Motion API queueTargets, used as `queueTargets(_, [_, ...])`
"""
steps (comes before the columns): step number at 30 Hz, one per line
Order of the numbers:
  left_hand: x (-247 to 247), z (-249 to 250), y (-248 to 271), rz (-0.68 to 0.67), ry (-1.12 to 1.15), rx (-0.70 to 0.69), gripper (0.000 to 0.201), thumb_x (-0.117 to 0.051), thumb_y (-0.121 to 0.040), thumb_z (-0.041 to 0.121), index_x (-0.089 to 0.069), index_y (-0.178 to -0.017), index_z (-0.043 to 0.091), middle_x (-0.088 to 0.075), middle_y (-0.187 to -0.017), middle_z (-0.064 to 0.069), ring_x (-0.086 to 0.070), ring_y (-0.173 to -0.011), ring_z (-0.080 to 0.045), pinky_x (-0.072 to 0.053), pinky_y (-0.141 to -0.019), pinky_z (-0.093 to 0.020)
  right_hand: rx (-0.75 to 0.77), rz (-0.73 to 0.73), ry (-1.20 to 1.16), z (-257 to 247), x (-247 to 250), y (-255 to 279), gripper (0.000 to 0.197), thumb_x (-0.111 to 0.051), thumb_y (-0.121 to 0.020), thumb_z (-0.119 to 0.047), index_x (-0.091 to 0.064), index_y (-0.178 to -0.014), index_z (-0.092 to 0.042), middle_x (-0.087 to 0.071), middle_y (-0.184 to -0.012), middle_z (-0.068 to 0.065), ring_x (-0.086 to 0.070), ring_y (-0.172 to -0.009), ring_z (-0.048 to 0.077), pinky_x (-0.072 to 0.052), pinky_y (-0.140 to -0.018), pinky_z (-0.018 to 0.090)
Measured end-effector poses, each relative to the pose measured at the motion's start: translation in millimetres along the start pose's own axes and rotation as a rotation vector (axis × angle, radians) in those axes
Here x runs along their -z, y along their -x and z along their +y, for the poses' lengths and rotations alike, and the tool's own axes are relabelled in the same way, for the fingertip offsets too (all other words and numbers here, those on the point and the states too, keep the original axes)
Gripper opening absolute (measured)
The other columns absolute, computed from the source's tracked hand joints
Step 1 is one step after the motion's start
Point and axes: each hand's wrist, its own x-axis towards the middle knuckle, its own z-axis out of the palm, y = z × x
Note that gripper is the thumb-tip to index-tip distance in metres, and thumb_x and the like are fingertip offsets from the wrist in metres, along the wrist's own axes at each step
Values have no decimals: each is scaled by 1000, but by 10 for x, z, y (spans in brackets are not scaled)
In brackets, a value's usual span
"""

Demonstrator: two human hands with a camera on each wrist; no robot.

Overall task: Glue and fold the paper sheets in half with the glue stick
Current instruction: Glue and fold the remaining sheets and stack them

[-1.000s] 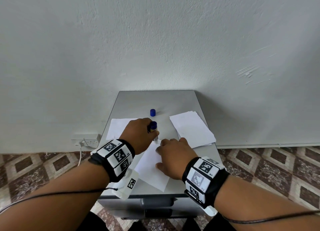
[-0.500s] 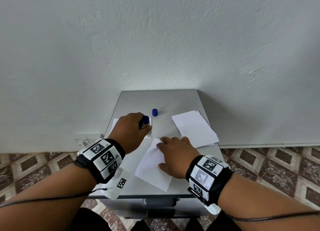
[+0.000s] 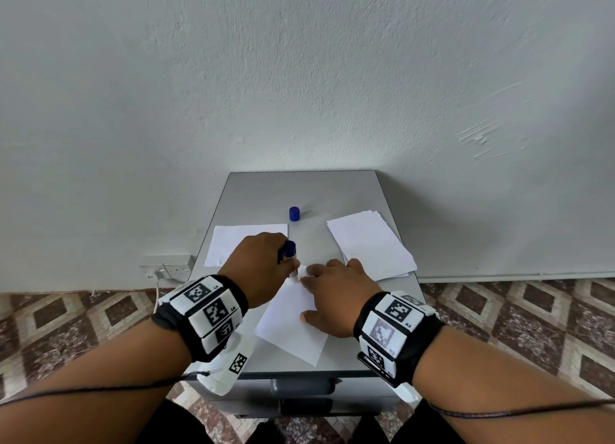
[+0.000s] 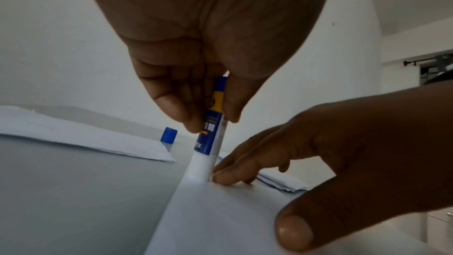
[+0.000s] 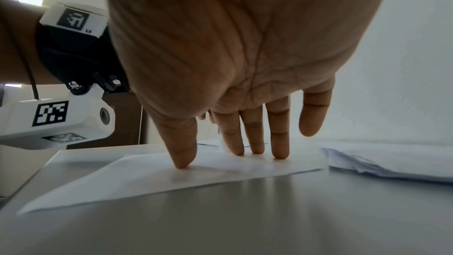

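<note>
A white paper sheet (image 3: 293,323) lies tilted near the front of the grey cabinet top (image 3: 299,190). My left hand (image 3: 263,267) grips the uncapped blue-and-white glue stick (image 3: 289,255) upright, its white tip (image 4: 198,174) touching the sheet's far corner. My right hand (image 3: 336,294) lies flat on the sheet (image 5: 220,174), straight fingers (image 5: 279,143) and thumb pressing it down right beside the glue tip. The right hand (image 4: 343,152) shows next to the glue stick (image 4: 213,123) in the left wrist view.
The blue glue cap (image 3: 294,213) stands behind the hands. A stack of white sheets (image 3: 369,244) lies at the right, a single folded-looking sheet (image 3: 239,244) at the left. The white wall rises directly behind; the cabinet's front edge is under my wrists.
My left hand swung out to the left with the glue stick, then came back right and set the tip on the sheet's far corner. The right hand stayed pressing the sheet.
</note>
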Motion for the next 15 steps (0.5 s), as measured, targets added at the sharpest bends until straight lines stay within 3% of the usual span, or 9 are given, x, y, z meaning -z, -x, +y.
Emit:
queueTargets(6, [129, -110, 277, -52, -40, -51, 18, -62, -91, 37, -65, -88, 19, -63, -85, 7, -55, -75, -11, -42, -64, -21, -4, -28, 31, -3, 15, -16, 58, -42, -94, -56, -46, -139, -21, -43, -144, 2, -41, -127, 27, -30, -101, 48])
queueTargets(10, [218, -214, 491, -97, -79, -67, 16, -60, -89, 43, -63, -86, 27, -65, -87, 11, -58, -78, -9, -49, -71, -25, -7, -31, 42, -1, -6, -23, 60, -41, -94, -57, -44, -142, -21, -40, -147, 2, -40, -128, 27, -30, -101, 49])
queueTargets(15, [316, -319, 681, -142, -106, -115, 17, -61, -87, 47, -62, -85, 30, -63, -80, 12, -57, -75, -7, -47, -68, -21, -19, -47, 22, -4, -14, -20, 62, -42, -94, -57, -41, -144, -21, -37, -149, 2, -36, -132, 27, -27, -104, 48])
